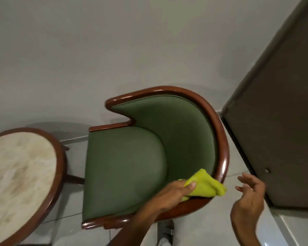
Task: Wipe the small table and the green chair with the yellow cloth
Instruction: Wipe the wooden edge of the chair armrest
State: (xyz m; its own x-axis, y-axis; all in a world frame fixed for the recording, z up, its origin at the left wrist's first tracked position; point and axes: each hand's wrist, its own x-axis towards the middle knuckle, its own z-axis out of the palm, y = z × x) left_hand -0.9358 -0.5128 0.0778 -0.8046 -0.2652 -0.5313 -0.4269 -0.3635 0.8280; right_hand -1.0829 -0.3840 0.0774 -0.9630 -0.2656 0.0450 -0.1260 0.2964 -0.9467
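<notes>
Bare forearms, light grey trousers (183,233), grey shoe (164,231)

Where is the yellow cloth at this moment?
In the head view, the yellow cloth is at the lower right, held by the left hand against the wooden rim of the green chair, with the empty right hand close beside it.

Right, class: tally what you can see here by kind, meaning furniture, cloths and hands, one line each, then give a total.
Furniture: 2, the green upholstered chair with a wooden frame and the small round marble-topped table.
Cloths: 1, the yellow cloth, in the grip of the left hand.
Hands: 2, left and the empty right hand.
Total: 5.
</notes>
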